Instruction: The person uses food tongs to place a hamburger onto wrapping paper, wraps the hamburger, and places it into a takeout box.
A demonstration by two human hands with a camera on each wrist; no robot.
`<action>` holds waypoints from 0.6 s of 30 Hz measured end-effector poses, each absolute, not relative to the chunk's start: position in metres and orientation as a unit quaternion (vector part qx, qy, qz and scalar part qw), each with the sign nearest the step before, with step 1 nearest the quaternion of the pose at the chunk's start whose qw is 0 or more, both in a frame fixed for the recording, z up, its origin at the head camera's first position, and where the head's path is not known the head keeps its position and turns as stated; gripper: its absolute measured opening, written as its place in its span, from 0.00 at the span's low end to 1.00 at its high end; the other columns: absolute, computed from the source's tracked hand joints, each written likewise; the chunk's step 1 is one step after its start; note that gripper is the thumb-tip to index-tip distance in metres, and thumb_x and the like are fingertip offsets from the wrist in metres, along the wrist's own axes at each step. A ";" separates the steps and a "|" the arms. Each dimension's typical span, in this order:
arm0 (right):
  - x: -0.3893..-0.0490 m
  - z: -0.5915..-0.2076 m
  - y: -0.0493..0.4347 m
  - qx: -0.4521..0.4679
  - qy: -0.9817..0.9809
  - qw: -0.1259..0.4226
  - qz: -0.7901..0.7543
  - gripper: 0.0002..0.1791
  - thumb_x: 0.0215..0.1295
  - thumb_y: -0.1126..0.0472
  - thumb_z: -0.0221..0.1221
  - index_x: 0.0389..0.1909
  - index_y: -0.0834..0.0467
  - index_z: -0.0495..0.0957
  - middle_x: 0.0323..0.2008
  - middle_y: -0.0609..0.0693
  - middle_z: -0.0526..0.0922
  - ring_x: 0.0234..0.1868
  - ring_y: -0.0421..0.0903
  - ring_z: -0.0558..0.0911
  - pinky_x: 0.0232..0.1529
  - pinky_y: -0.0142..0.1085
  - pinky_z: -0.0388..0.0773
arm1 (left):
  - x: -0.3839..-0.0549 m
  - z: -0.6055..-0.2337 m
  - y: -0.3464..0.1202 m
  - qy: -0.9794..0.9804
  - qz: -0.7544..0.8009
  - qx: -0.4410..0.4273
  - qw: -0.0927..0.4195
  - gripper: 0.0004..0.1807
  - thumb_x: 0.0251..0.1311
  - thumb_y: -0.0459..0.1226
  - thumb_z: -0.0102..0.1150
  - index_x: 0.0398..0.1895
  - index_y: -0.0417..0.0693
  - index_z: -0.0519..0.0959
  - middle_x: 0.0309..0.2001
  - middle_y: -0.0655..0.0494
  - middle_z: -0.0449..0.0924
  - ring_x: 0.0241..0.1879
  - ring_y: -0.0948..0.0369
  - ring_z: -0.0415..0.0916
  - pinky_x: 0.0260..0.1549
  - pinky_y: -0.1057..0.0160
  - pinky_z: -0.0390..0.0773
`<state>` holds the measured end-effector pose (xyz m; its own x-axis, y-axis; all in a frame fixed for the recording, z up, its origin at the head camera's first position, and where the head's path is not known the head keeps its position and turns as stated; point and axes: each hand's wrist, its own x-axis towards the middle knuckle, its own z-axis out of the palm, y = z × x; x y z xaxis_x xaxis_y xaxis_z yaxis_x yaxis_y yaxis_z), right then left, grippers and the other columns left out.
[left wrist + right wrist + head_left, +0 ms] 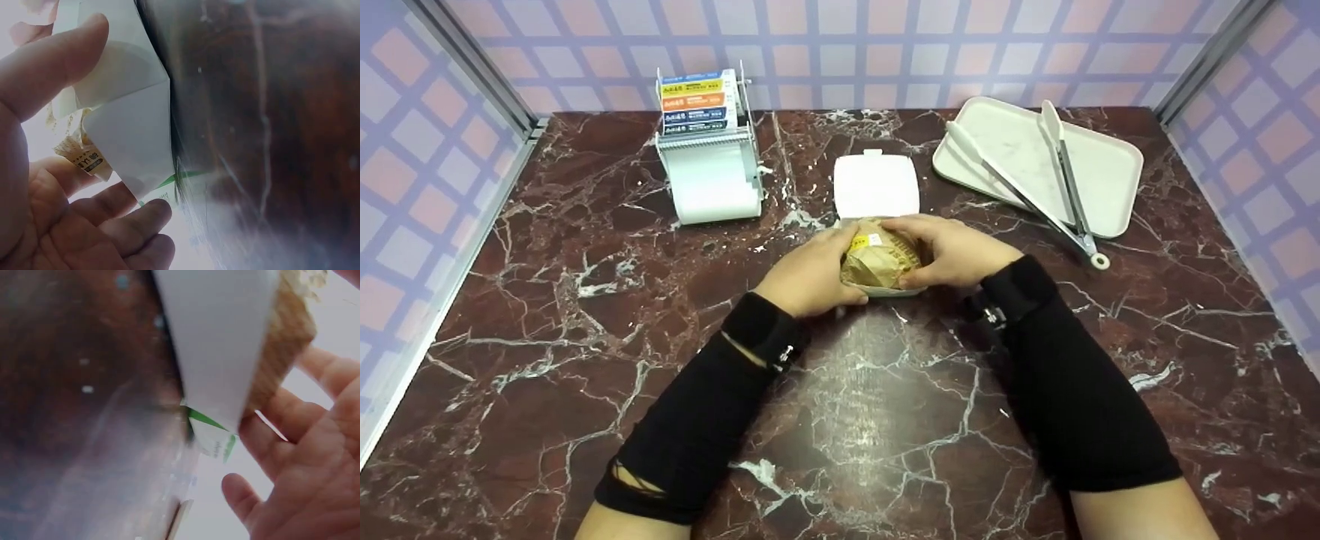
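Note:
A burger wrapped in tan paper (877,262) sits in the lower half of an open white burger box, its lid (876,184) folded back. My left hand (814,274) holds the box's left side, thumb along the front corner and fingertips beside the paper. Against the white box wall (132,129) the left thumb shows in the left wrist view. From the right, my right hand (960,251) grips the wrapped burger, thumb in front and fingers behind. Brown paper (287,343) touches its fingers in the right wrist view. A yellow-and-white label (868,241) marks the wrapper.
Grey tongs with pale tips (1065,180) lie open across a cream tray (1117,165) at the back right. At the back left stands a wire label dispenser (716,184) with several coloured boxes (697,101) on top. Checked panels (840,52) enclose the dark red marbled table (855,420).

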<state>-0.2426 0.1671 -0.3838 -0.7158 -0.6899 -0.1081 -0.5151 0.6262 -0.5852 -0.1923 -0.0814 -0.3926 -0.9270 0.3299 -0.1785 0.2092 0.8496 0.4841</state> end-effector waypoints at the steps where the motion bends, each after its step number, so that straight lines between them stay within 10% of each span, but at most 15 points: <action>1: -0.243 -0.385 0.166 -0.339 0.888 0.160 -0.267 0.49 0.58 0.56 0.76 0.80 0.48 0.65 0.79 0.56 0.66 0.78 0.57 0.67 0.81 0.56 0.60 | -0.192 -0.392 -0.082 0.953 0.233 0.144 0.130 0.63 0.54 0.52 0.78 0.87 0.56 0.47 0.86 0.52 0.49 0.75 0.46 0.68 0.74 0.44 0.71; 11: -0.242 -0.394 0.157 -0.324 0.906 0.128 -0.240 0.52 0.55 0.57 0.78 0.81 0.47 0.64 0.79 0.54 0.68 0.78 0.56 0.68 0.81 0.54 0.62 | -0.199 -0.387 -0.099 0.940 0.251 0.184 0.137 0.45 0.71 0.58 0.61 0.85 0.63 0.53 0.84 0.58 0.53 0.81 0.50 0.59 0.81 0.46 0.59; 18: -0.244 -0.395 0.155 -0.334 0.900 0.134 -0.246 0.54 0.53 0.58 0.79 0.81 0.47 0.64 0.79 0.53 0.68 0.78 0.56 0.68 0.81 0.54 0.61 | -0.203 -0.392 -0.098 0.948 0.243 0.172 0.113 0.46 0.64 0.49 0.72 0.82 0.67 0.60 0.79 0.54 0.67 0.75 0.49 0.69 0.77 0.46 0.67</action>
<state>-0.2437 0.1554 -0.3951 -0.7408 -0.6673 -0.0768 -0.5355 0.6557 -0.5323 -0.2029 -0.0984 -0.3919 -0.9156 0.3806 -0.1300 0.2712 0.8231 0.4990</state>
